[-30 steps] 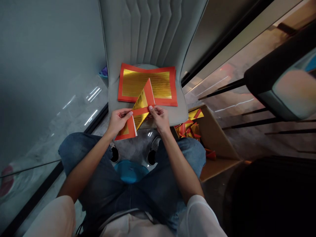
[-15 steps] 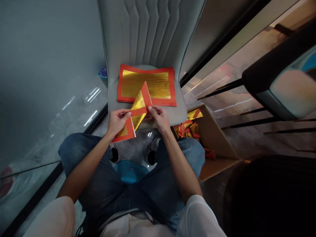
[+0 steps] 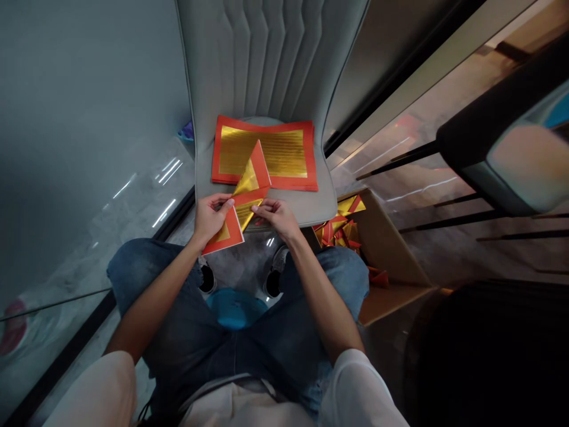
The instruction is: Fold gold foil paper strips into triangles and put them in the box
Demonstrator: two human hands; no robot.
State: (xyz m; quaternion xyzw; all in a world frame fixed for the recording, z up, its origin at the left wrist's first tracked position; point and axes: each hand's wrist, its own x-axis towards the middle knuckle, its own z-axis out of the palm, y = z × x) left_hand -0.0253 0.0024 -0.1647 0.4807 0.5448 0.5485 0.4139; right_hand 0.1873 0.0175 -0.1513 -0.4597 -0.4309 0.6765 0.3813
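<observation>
Both my hands hold one partly folded sheet of gold paper with an orange-red border (image 3: 243, 201) over the front edge of a grey chair seat (image 3: 315, 204). My left hand (image 3: 210, 218) pinches its lower left part, thumb on top. My right hand (image 3: 276, 217) pinches the folded middle from the right. A triangular flap of the sheet points up and away from me. Behind it, a flat stack of the same gold and red sheets (image 3: 284, 151) lies on the seat.
An open cardboard box (image 3: 391, 249) on the floor to my right holds several folded gold and red pieces (image 3: 338, 228). A blue stool (image 3: 233, 308) shows between my knees. A dark chair (image 3: 502, 136) stands at the right, a glass wall on the left.
My right hand has slid left and toward me along the sheet. The triangular flap has folded tighter and now stands narrower. My left hand has barely moved.
</observation>
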